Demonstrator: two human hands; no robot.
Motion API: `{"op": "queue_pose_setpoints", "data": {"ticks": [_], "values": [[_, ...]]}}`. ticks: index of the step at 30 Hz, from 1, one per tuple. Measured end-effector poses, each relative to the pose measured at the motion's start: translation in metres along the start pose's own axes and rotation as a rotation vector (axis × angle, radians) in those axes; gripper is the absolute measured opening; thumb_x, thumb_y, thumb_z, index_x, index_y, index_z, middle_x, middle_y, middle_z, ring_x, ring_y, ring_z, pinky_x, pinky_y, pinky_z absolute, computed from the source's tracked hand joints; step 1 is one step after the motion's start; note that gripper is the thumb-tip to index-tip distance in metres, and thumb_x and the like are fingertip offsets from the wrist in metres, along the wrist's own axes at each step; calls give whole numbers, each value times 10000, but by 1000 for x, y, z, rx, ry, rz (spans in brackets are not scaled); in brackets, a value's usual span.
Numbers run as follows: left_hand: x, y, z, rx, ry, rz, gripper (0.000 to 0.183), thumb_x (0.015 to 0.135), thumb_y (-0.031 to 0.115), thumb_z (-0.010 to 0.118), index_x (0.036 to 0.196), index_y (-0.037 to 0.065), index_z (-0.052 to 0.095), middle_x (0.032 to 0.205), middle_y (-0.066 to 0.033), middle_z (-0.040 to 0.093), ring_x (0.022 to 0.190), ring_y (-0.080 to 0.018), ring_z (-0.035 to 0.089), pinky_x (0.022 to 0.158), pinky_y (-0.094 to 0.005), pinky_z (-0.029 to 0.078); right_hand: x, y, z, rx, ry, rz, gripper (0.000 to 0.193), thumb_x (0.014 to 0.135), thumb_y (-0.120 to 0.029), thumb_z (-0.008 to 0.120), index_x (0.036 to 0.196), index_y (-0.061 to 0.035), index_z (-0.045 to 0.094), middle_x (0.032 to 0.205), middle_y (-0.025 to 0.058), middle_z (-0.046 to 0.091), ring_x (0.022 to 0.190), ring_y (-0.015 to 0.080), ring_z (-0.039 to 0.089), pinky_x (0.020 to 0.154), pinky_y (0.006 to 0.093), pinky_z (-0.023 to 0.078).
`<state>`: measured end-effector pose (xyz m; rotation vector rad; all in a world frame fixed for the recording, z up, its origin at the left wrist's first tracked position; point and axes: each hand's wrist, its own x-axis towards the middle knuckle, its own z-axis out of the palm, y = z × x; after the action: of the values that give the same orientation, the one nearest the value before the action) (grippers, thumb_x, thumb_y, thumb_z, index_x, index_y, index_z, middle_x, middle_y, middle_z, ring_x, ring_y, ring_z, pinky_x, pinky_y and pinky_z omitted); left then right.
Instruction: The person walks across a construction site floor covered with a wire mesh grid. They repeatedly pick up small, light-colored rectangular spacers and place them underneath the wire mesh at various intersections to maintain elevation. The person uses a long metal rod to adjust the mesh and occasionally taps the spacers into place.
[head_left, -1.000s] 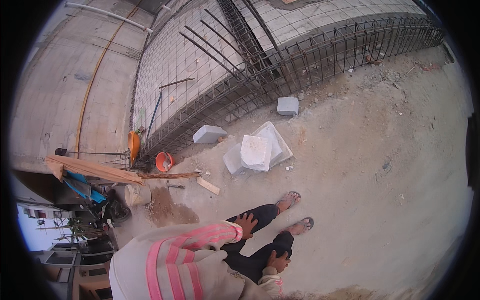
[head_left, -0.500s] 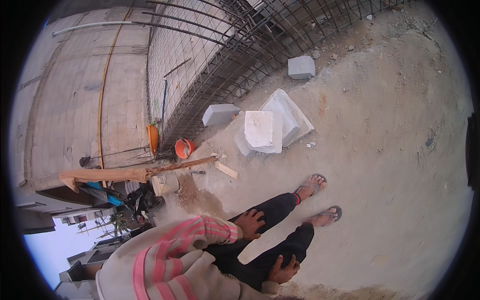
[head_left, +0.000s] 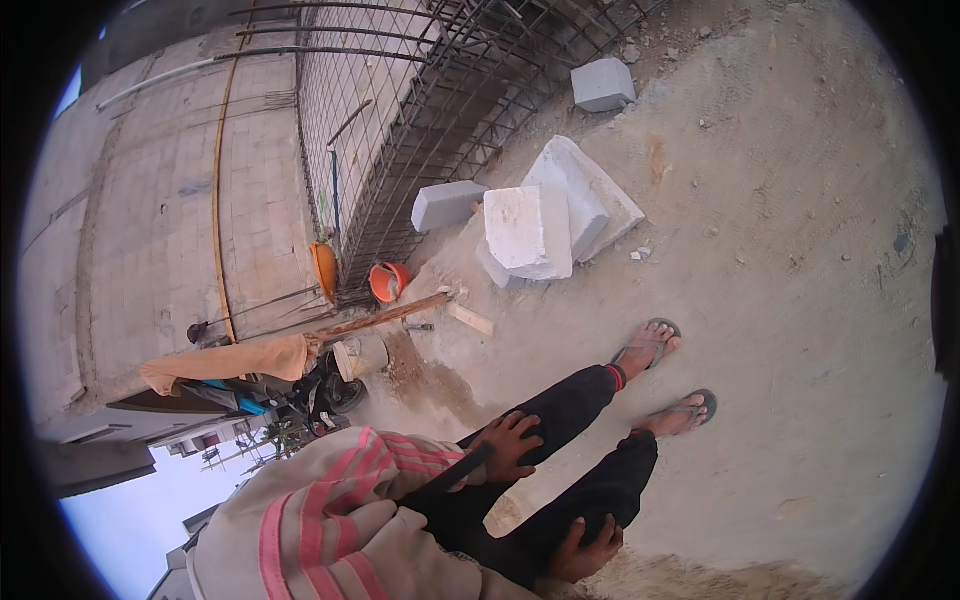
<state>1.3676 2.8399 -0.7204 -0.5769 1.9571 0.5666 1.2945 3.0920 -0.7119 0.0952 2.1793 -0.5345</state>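
My left hand (head_left: 510, 445) rests on the upper part of my left leg, its fingers spread over the black trousers (head_left: 560, 415). Lower in the head view, my right hand (head_left: 588, 550) lies over my right knee with the fingers apart and bent round the cloth. Neither hand holds anything. A dark strap (head_left: 448, 474) crosses the beige sleeve with pink stripes (head_left: 340, 520) beside my left wrist. Beyond my feet, which are in flip-flops (head_left: 700, 408), lies a group of white building blocks (head_left: 528, 232), some leaning on or overlapping each other.
A single white block (head_left: 603, 85) lies apart on the sandy ground. Steel rebar mesh (head_left: 400, 150) runs along a block wall (head_left: 150, 220). To the left are an orange bucket (head_left: 388, 282), a wooden plank (head_left: 470, 320), a pale bucket (head_left: 360, 356) and a motorbike (head_left: 340, 393).
The view has tilted, so the blocks sit higher and my legs further right in it. The dark strap now shows across my sleeve. Both hands stay on my legs.
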Motion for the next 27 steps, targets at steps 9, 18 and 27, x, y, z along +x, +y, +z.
{"op": "queue_pose_setpoints", "data": {"ticks": [9,18,27], "values": [[4,8,4,-31,-31,0,568,789,428,713,1272,165,571,1473,-138,387,1387,-392,336,1055,-568,388,3,-3,-15,42,-41,86,509,898,-328,623,1294,-11,586,1365,280,465,1286,458,467,1042,545,405],[12,20,10,47,-49,25,535,789,421,718,1245,167,603,1458,-134,409,1371,-396,366,1042,-560,409,1,34,-15,192,-84,98,513,883,-330,706,1283,-24,609,1330,319,481,1229,481,470,1037,558,394],[22,40,-2,183,-22,84,469,772,359,747,1163,117,653,1371,-169,490,1280,-407,471,998,-507,465,-14,51,-8,342,-82,200,545,865,-324,726,1303,-26,597,1358,330,456,1248,492,454,1057,565,375]]}}
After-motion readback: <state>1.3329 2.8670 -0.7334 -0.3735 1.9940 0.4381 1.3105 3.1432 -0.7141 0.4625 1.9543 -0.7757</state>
